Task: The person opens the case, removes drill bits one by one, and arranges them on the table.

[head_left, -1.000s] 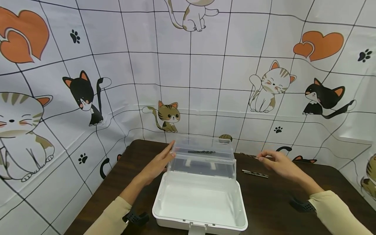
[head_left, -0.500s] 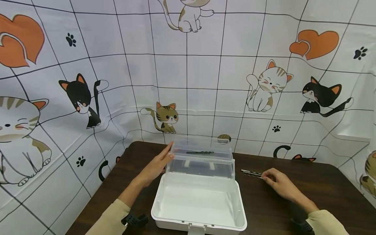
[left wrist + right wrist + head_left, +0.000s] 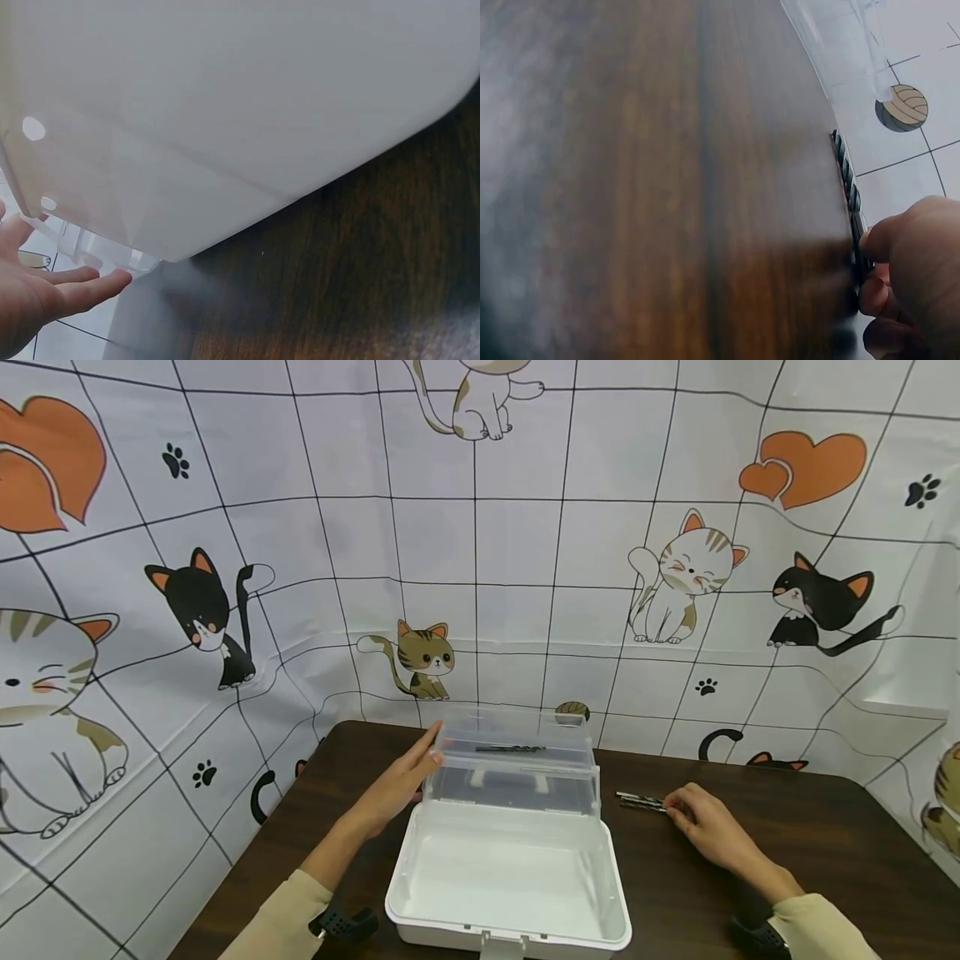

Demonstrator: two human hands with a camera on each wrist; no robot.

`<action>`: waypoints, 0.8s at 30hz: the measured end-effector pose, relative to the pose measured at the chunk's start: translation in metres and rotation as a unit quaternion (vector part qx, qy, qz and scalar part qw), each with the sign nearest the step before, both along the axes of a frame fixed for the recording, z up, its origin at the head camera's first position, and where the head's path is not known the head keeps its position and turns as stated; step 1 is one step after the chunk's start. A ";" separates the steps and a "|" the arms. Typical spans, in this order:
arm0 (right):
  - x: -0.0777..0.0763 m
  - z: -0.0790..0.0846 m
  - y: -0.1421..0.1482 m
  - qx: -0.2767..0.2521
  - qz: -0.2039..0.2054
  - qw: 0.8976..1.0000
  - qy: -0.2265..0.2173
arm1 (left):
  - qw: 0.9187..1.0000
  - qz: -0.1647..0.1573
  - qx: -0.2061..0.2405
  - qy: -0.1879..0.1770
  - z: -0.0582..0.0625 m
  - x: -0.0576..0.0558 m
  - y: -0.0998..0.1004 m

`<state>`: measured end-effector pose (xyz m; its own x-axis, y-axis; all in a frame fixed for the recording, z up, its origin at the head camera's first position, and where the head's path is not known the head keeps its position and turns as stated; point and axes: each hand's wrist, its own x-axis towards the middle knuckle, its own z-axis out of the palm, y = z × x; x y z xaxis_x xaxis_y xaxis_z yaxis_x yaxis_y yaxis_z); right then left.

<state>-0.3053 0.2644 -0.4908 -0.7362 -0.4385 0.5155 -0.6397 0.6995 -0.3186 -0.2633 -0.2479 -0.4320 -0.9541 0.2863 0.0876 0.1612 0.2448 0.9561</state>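
Note:
A white plastic box (image 3: 510, 868) with a clear hinged lid (image 3: 513, 789) stands open on the table. My left hand (image 3: 397, 785) touches the lid's left edge with mostly straight fingers; in the left wrist view they reach beside the clear plastic. To the right of the box lie drill bits (image 3: 637, 800) close together. My right hand (image 3: 705, 827) pinches their near end between thumb and fingers. The right wrist view shows a dark spiral drill bit (image 3: 846, 169) at the fingertips. Another dark drill bit (image 3: 512, 748) shows in the upper part of the clear lid.
The dark wooden table (image 3: 787, 835) has a rounded far right corner. Behind it hangs a white sheet (image 3: 517, 543) with a grid and printed cats. At the box's front edge is a white latch (image 3: 501, 945).
My right hand has come nearer and lower with a drill bit, bringing it beside the bits on the table, and has since shifted slightly left. The left hand stays at the lid.

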 end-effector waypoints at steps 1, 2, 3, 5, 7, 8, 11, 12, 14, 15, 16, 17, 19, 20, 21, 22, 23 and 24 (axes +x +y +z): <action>-0.001 0.000 0.000 0.004 -0.001 1.000 0.005 | 1.000 0.000 0.001 0.001 0.000 0.000 0.000; -0.001 0.000 -0.001 0.008 -0.003 1.000 0.009 | 1.000 0.000 0.001 0.003 0.000 0.000 0.000; -0.002 0.000 -0.001 0.012 -0.005 1.000 0.013 | 1.000 0.001 0.001 0.004 0.000 0.000 -0.001; -0.004 0.001 -0.002 0.022 -0.010 0.999 0.022 | 1.000 0.002 0.000 0.007 -0.001 -0.001 -0.001; -0.005 0.002 -0.002 0.031 -0.015 0.999 0.026 | 1.000 0.002 -0.001 0.009 -0.001 -0.001 -0.001; -0.005 0.003 -0.003 0.033 -0.018 0.999 0.025 | 1.000 0.002 -0.002 0.009 -0.001 -0.001 -0.001; -0.004 0.004 -0.004 0.038 -0.030 0.999 0.015 | 1.000 0.001 0.000 0.010 -0.001 0.000 -0.001; -0.004 0.004 -0.004 0.039 -0.034 0.999 0.008 | 1.000 0.000 0.002 0.009 0.000 0.000 -0.002; -0.002 0.003 -0.005 0.043 -0.043 0.998 -0.004 | 1.000 -0.001 0.003 0.006 -0.001 0.001 -0.002; -0.001 0.003 -0.005 0.046 -0.048 0.998 -0.010 | 1.000 -0.002 0.003 0.004 -0.001 0.002 -0.002; 0.000 0.002 -0.005 0.050 -0.052 0.997 -0.015 | 1.000 -0.003 0.003 0.003 -0.001 0.002 -0.002; 0.001 0.002 -0.005 0.053 -0.055 0.997 -0.018 | 1.000 -0.003 0.004 0.002 -0.001 0.002 -0.002; 0.002 0.002 -0.005 0.060 -0.060 0.996 -0.018 | 1.000 -0.005 0.003 0.000 -0.001 0.003 -0.002; 0.002 0.002 -0.005 0.062 -0.063 0.996 -0.014 | 1.000 -0.006 0.005 -0.001 -0.001 0.003 -0.002; 0.002 0.003 -0.005 0.065 -0.065 0.996 -0.012 | 1.000 -0.006 0.006 -0.001 -0.001 0.003 -0.002; 0.002 0.004 -0.005 0.066 -0.066 0.996 -0.007 | 1.000 -0.007 0.008 -0.001 -0.001 0.002 -0.001; 0.001 0.004 -0.005 0.067 -0.067 0.995 -0.003 | 1.000 -0.008 0.009 -0.001 0.000 0.002 -0.001; 0.001 0.005 -0.005 0.068 -0.067 0.995 0.001 | 1.000 -0.008 0.009 -0.001 0.000 0.002 -0.001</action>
